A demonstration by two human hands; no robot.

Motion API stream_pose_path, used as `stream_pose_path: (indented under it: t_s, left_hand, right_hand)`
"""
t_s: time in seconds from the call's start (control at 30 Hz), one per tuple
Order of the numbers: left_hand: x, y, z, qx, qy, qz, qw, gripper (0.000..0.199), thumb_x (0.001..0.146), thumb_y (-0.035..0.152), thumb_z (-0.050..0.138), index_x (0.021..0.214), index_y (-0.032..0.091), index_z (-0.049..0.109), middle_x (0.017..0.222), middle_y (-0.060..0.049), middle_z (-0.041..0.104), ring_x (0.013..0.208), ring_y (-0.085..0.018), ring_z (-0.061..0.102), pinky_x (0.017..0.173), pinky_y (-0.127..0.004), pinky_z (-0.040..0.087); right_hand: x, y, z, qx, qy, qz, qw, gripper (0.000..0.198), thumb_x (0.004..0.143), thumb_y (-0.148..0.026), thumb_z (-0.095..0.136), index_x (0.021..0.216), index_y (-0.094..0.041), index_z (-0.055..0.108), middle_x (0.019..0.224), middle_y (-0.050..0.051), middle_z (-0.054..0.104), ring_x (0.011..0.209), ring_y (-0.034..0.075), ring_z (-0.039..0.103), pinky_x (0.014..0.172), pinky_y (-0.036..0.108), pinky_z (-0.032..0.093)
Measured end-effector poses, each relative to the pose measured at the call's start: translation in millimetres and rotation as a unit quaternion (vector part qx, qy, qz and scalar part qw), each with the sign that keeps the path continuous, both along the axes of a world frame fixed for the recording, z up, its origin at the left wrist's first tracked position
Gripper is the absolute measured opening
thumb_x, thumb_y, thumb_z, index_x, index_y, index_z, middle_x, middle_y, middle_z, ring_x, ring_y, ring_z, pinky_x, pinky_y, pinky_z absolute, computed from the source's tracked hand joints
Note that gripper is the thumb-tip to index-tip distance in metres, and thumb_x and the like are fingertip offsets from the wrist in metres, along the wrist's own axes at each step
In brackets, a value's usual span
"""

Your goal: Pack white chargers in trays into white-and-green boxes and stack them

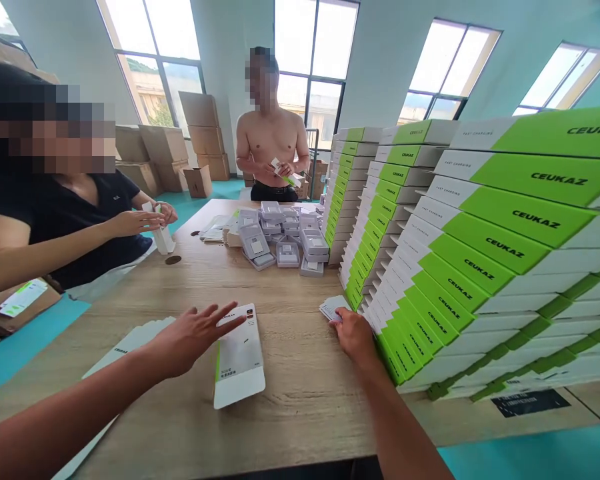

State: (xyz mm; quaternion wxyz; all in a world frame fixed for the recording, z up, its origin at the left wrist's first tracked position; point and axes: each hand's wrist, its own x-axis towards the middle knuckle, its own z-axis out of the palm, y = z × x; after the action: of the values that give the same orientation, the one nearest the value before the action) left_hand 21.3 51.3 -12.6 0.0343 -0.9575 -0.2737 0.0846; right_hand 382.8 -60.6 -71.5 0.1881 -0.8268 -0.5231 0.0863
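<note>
My left hand (190, 340) is open, fingers spread, its fingertips over the upper left part of a white and green CEUKAZ carton (240, 353). That carton lies on the wooden table in front of me, an end flap pointing toward me. To the right, my right hand (354, 333) pinches a small stack of pale printed leaflets (334, 307) close to the foot of the stacked boxes. Under my left forearm lies a fanned pile of flat white cartons (135, 340), partly hidden by the arm.
Tall stacks of green and white CEUKAZ boxes (460, 267) rise along the right side. Clear plastic trays (280, 233) are heaped farther back on the table (195, 277). One co-worker (125, 220) at left handles a white box; another person (273, 140) stands behind the table holding a carton.
</note>
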Motion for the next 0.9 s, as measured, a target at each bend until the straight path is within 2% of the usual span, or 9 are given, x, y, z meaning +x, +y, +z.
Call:
stream_pose_path:
  t_s: [0.07, 0.2, 0.33, 0.43, 0.5, 0.6, 0.73, 0.83, 0.9]
  left_hand:
    - [7, 4, -3.8, -0.011, 0.014, -0.086, 0.996, 0.108, 0.072, -0.009, 0.052, 0.163, 0.042, 0.022, 0.173, -0.004, 0.021, 0.155, -0.035, 0.029, 0.118, -0.058, 0.032]
    - [38, 9, -9.1, -0.076, -0.024, -0.183, 0.980, 0.107, 0.070, -0.005, 0.058, 0.163, 0.037, 0.025, 0.164, -0.006, 0.044, 0.155, -0.031, 0.031, 0.127, -0.055, 0.014]
    - [50, 17, 0.9, -0.121, -0.104, -0.112, 0.981, 0.105, 0.057, 0.010, 0.075, 0.154, 0.023, 0.036, 0.149, -0.016, 0.051, 0.144, -0.039, 0.043, 0.124, -0.056, 0.023]
    - [40, 23, 8.2, -0.190, -0.222, -0.026, 0.956, 0.104, 0.059, 0.022, 0.079, 0.150, 0.021, 0.029, 0.144, -0.015, 0.048, 0.136, -0.036, 0.048, 0.117, -0.046, 0.038]
    - [30, 23, 8.3, -0.250, -0.255, 0.020, 0.934, 0.107, 0.063, 0.031, 0.082, 0.151, 0.022, 0.021, 0.138, -0.012, 0.052, 0.128, -0.034, 0.054, 0.109, -0.043, 0.045]
    - [22, 16, 5.2, -0.318, -0.251, 0.060, 0.912, 0.114, 0.059, 0.036, 0.088, 0.149, 0.024, 0.020, 0.123, -0.007, 0.061, 0.114, -0.032, 0.061, 0.098, -0.039, 0.051]
    - [21, 4, 5.6, -0.349, -0.281, 0.033, 0.893, 0.109, 0.054, 0.033, 0.092, 0.145, 0.027, 0.032, 0.123, -0.005, 0.063, 0.112, -0.030, 0.062, 0.096, -0.037, 0.051]
    - [15, -4, 0.4, -0.367, -0.330, 0.008, 0.870, 0.105, 0.058, 0.032, 0.087, 0.149, 0.028, 0.034, 0.130, -0.005, 0.061, 0.113, -0.030, 0.061, 0.096, -0.038, 0.052]
    - [7, -7, -12.0, -0.361, -0.349, 0.012, 0.865, 0.100, 0.068, 0.035, 0.078, 0.155, 0.028, 0.030, 0.131, -0.006, 0.062, 0.112, -0.030, 0.061, 0.094, -0.039, 0.054]
  right_hand:
    - [1, 1, 1, 0.016, 0.022, -0.008, 1.000, 0.013, 0.093, -0.021, 0.065, 0.097, -0.021, 0.077, 0.093, 0.010, 0.080, 0.091, 0.023, 0.072, 0.077, 0.028, 0.043]
    - [-2, 1, 6, 0.069, 0.071, -0.030, 0.995, 0.021, 0.095, -0.020, 0.057, 0.084, -0.019, 0.076, 0.084, 0.013, 0.078, 0.085, 0.026, 0.072, 0.075, 0.031, 0.045]
    - [-14, -9, 23, 0.175, 0.139, -0.042, 0.974, 0.037, 0.104, -0.036, 0.039, 0.110, -0.017, 0.071, 0.109, 0.018, 0.076, 0.096, 0.027, 0.072, 0.080, 0.033, 0.051]
    - [-29, -25, 48, 0.211, 0.237, 0.006, 0.948, 0.051, 0.102, -0.058, 0.039, 0.116, -0.018, 0.067, 0.094, 0.011, 0.077, 0.070, 0.021, 0.072, 0.062, 0.030, 0.053]
    - [-42, -34, 71, 0.191, 0.353, 0.067, 0.913, 0.051, 0.095, -0.064, 0.053, 0.106, -0.018, 0.070, 0.076, 0.005, 0.073, 0.052, 0.015, 0.062, 0.048, 0.025, 0.047]
    - [-65, -36, 105, 0.119, 0.470, 0.155, 0.861, 0.038, 0.086, -0.054, 0.069, 0.094, -0.017, 0.074, 0.069, 0.002, 0.070, 0.046, 0.009, 0.053, 0.042, 0.020, 0.040]
    - [-103, -16, 129, 0.051, 0.422, 0.206, 0.881, 0.022, 0.082, -0.039, 0.071, 0.079, -0.017, 0.072, 0.063, -0.001, 0.067, 0.041, 0.007, 0.051, 0.038, 0.018, 0.037]
    - [-123, 4, 122, 0.021, 0.422, 0.232, 0.876, 0.035, 0.088, -0.053, 0.064, 0.088, -0.018, 0.068, 0.061, -0.002, 0.066, 0.042, 0.012, 0.058, 0.037, 0.020, 0.041]
    - [-124, 20, 108, 0.043, 0.369, 0.225, 0.901, 0.049, 0.099, -0.061, 0.042, 0.099, -0.018, 0.065, 0.069, 0.000, 0.071, 0.048, 0.013, 0.064, 0.042, 0.022, 0.047]
